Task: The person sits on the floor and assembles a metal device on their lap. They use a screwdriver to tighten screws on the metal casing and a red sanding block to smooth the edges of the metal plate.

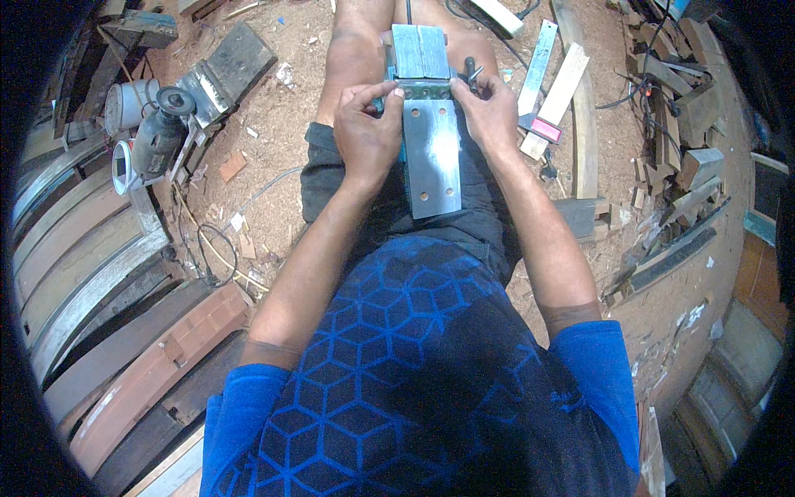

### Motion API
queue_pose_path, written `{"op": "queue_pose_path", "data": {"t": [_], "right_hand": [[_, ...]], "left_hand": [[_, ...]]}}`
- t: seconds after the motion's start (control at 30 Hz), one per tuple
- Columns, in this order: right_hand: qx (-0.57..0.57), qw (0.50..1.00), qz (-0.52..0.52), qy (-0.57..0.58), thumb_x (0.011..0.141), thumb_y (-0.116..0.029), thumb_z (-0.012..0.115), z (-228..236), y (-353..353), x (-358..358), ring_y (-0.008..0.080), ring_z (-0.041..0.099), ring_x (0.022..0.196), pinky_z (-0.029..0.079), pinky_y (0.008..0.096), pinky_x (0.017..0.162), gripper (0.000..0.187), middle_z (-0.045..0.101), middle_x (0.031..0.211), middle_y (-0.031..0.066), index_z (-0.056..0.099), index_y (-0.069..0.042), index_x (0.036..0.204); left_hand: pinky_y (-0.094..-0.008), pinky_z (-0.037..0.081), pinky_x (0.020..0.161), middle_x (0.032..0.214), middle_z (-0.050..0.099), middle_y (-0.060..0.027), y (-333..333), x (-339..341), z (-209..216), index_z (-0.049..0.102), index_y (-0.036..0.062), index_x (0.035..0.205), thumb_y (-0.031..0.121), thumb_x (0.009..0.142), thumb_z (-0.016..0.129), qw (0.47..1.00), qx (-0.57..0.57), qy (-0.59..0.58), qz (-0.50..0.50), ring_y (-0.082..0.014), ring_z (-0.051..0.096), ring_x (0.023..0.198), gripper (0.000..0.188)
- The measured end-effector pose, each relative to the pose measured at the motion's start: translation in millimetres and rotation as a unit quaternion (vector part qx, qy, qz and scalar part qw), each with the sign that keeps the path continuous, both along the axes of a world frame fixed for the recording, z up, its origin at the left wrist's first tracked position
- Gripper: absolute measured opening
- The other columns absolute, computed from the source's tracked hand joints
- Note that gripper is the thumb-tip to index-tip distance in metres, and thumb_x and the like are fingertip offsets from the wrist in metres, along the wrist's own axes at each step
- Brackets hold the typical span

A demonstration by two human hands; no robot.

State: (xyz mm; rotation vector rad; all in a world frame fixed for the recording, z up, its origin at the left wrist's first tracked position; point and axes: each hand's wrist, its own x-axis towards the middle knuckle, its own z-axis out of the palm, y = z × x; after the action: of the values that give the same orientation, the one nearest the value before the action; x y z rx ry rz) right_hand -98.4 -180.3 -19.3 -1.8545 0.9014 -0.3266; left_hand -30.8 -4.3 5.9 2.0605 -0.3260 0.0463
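An upturned power tool that looks like an electric hand planer [434, 157] lies across my lap, its metal sole facing up. The near sole plate is shiny with several screw holes, and the far plate is scuffed blue-grey. Between them runs the dark gap of the cutter. My left hand [368, 128] is closed at the gap's left end, thumb and index finger against the edge. At the right end, my right hand [490, 112] grips the planer's side, thumb near the cutter. A black knob-like part [472, 70] sticks out beyond my right fingers. Some fingertips are hidden.
Sawdust covers the ground [265, 166]. A dark grey power tool [161, 137] and a white bucket [131, 103] stand at left, above curved wooden pieces [166, 364]. At right lie a pale wood strip [567, 79], a pink-ended object [545, 128], cables and heaped offcuts [696, 170].
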Motion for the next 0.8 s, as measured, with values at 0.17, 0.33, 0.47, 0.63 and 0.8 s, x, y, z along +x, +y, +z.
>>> {"op": "queue_pose_path", "data": {"t": [0.17,0.33,0.47,0.63,0.8], "right_hand": [[-0.004,1.000,0.001,-0.011,0.090,-0.033,0.083,-8,-1,1,0.0156,0.063,0.075,0.050,0.0330,0.070,0.039,0.072,0.083,0.0092,0.073,0.004,0.096],[-0.013,1.000,-0.002,0.000,0.088,-0.034,0.084,-4,-2,2,0.0158,0.063,0.075,0.051,0.0330,0.070,0.042,0.072,0.083,0.0094,0.073,0.005,0.096],[0.002,1.000,-0.013,0.002,0.082,-0.039,0.083,-6,-3,2,0.0308,0.075,0.083,0.056,0.0417,0.076,0.045,0.075,0.088,0.0214,0.075,0.003,0.097],[-0.009,1.000,-0.012,-0.011,0.081,-0.039,0.084,-4,-2,2,0.0308,0.074,0.080,0.056,0.0422,0.075,0.045,0.075,0.086,0.0207,0.075,0.003,0.096],[-0.008,1.000,0.004,-0.002,0.087,-0.035,0.083,-2,-2,1,0.0180,0.065,0.076,0.051,0.0341,0.071,0.043,0.072,0.084,0.0117,0.073,0.006,0.097]], "left_hand": [[-0.0314,0.054,0.072,0.091,0.071,-0.0072,-4,0,6,0.083,0.0073,0.102,0.024,0.088,0.081,1.000,0.014,0.019,0.021,-0.0162,0.065,0.074,0.022],[-0.0316,0.055,0.072,0.091,0.073,-0.0073,-4,5,7,0.084,0.0087,0.105,0.028,0.086,0.082,0.997,0.018,0.072,0.027,-0.0164,0.067,0.074,0.026],[-0.0317,0.055,0.073,0.091,0.074,-0.0070,-2,6,3,0.084,0.0090,0.104,0.029,0.086,0.082,0.996,0.000,0.083,0.018,-0.0163,0.067,0.074,0.026],[-0.0307,0.057,0.075,0.093,0.078,-0.0086,-2,8,4,0.082,0.0061,0.104,0.029,0.086,0.083,0.994,-0.010,0.105,0.013,-0.0158,0.070,0.077,0.029],[-0.0310,0.058,0.075,0.093,0.079,-0.0114,-7,11,11,0.079,0.0023,0.108,0.028,0.088,0.082,0.992,-0.028,0.119,0.023,-0.0169,0.073,0.080,0.033]]}}
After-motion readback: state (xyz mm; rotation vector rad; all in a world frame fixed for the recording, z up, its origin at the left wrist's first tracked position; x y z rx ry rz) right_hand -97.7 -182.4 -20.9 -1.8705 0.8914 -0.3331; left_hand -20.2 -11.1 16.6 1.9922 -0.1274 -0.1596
